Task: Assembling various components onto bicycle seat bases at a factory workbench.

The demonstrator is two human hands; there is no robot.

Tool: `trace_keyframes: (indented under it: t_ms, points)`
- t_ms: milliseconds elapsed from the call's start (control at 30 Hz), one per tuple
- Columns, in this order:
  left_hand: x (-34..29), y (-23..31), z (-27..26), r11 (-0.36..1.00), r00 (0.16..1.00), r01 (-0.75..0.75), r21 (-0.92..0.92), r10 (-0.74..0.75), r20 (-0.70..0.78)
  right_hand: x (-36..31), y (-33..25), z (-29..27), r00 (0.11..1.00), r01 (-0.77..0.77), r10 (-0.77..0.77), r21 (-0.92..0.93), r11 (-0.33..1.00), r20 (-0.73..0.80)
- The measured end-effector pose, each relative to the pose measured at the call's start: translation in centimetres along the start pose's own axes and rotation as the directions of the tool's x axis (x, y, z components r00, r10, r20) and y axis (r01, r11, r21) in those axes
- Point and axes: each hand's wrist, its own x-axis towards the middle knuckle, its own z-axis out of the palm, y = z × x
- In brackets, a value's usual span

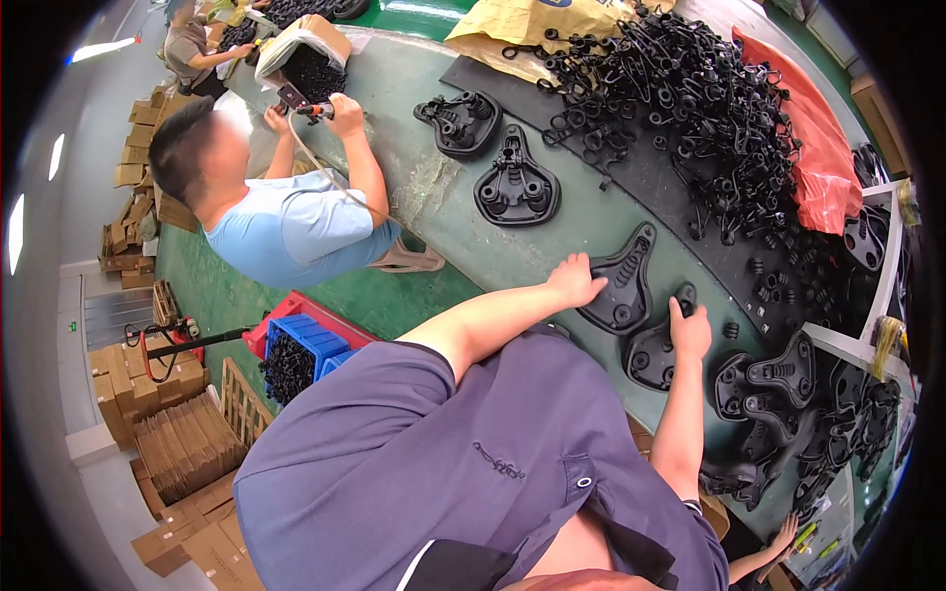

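Two black bicycle saddles lie close together in front of me on the green table, undersides up. My left hand (pixel 574 282) is at the left edge of the farther saddle (pixel 627 294), its thumb on the rim and the fingers partly bent; it seems to grip that edge. The nose of the nearer saddle (pixel 648 359) is in my right hand (pixel 691 331), with thumb and fingers wrapped round it. That hand hides part of this saddle. Farther off rest another saddle (pixel 515 185), also underside up, and one more saddle (pixel 459 124) beyond it.
A big heap of black ring-ended rubber parts (pixel 680 108) covers the mat at the far right, beside red sheeting (pixel 823 158). Several saddles (pixel 783 369) are piled at right by a white frame (pixel 838 343). A co-worker in light blue (pixel 296 222) holds a power tool (pixel 313 110) at left.
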Motion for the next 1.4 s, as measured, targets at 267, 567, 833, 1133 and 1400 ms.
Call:
trace_keyframes:
  t_ms: [267,567,833,1133,1400]
  points:
    - [2.6,-2.1,-1.6,0.930,0.929,-0.366,0.019,0.367,-0.041,6.7,7.4,-3.9,0.948,-0.186,0.190,0.043,0.982,-0.256]
    - [1.8,-2.0,-1.6,0.968,0.968,-0.250,0.011,0.250,-0.026,9.2,9.6,-0.3,0.995,-0.079,0.087,0.152,0.985,-0.048]
    - [2.1,-2.2,-2.1,0.976,0.978,-0.208,0.060,0.208,0.005,13.4,8.7,-3.3,0.889,-0.082,0.279,0.472,0.878,-0.364]
    - [-0.2,2.2,-4.8,0.845,0.858,-0.477,0.244,0.507,-0.079,16.8,10.3,-1.1,0.954,-0.140,0.235,0.415,0.899,-0.187]
    - [-2.9,3.7,-2.9,0.669,0.669,-0.743,-0.020,0.743,-0.017,-4.0,-7.7,-4.0,0.711,-0.170,-0.448,0.751,0.639,0.542]
